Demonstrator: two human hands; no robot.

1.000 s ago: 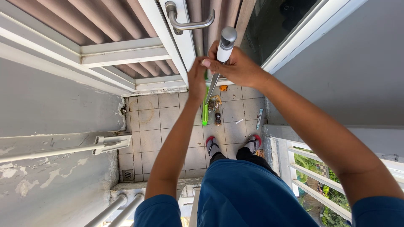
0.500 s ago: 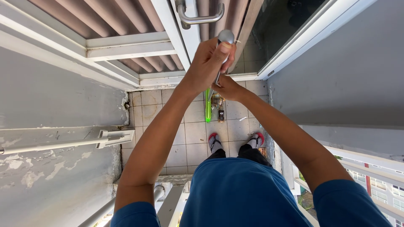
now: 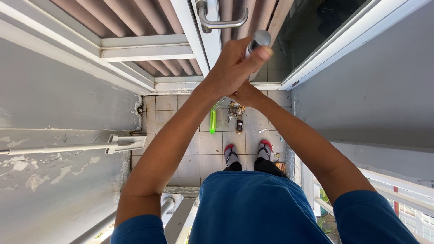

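Hands first: we see our left hand [image 3: 233, 68] in the upper middle of the frame, clenched around the grey butt of a fishing rod [image 3: 258, 43], thumb pressed up near the butt cap. Our right hand [image 3: 244, 96] sits just below it, mostly hidden by the left wrist; we cannot tell how its fingers are set, though it appears closed on the same rod. Rod runs away from us toward the tiled floor [image 3: 190, 153], its bright green section [image 3: 212, 121] showing left of centre, with a reel [image 3: 234, 110] beside it under the hands. Small dark object with a label [image 3: 239, 125] lies on the tiles near the reel. Our feet in grey shoes with red toes [image 3: 246, 153] stand below that. Metal door handle [image 3: 221, 20] is at top centre, above the rod butt, not touching it. White wall bracket [image 3: 124, 143] sticks out at mid left.
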